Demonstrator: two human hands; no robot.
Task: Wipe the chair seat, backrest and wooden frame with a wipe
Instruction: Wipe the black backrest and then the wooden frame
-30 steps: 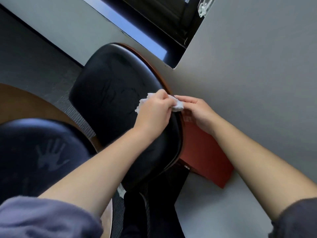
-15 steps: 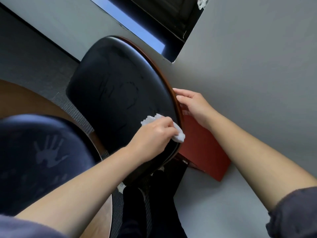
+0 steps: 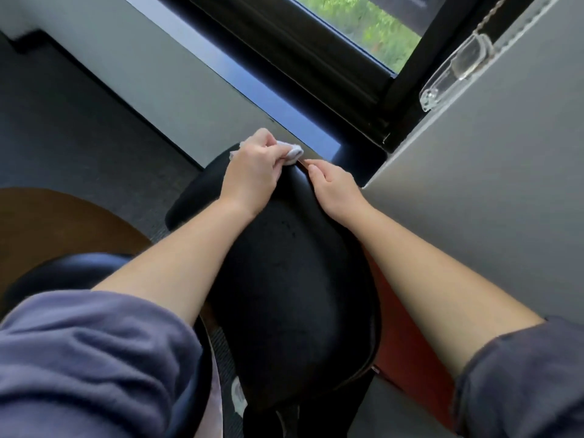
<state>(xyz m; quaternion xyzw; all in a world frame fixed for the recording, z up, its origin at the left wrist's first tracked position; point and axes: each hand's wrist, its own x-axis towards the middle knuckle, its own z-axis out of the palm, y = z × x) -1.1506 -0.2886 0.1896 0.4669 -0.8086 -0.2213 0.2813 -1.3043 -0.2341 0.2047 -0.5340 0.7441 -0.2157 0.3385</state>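
The chair's black padded backrest [image 3: 294, 279] fills the middle of the view, with a reddish wooden frame [image 3: 407, 352] showing along its right side. My left hand [image 3: 252, 169] is closed around a white wipe [image 3: 292, 151] and presses it on the backrest's top edge. Just to its right, my right hand [image 3: 335, 188] rests on the same top rim, gripping the edge with bent fingers. The black seat [image 3: 72, 270] shows at lower left, mostly hidden by my left sleeve.
A grey wall panel [image 3: 489, 200] stands close on the right, touching the chair's frame side. A dark window frame [image 3: 316, 74] and sill lie ahead. A round brown table edge [image 3: 57, 226] and grey carpet [image 3: 63, 131] are to the left.
My left hand has carried the wipe from the backrest's lower right edge up to its top edge. My right hand has slid up the rim too. The view has tilted upward.
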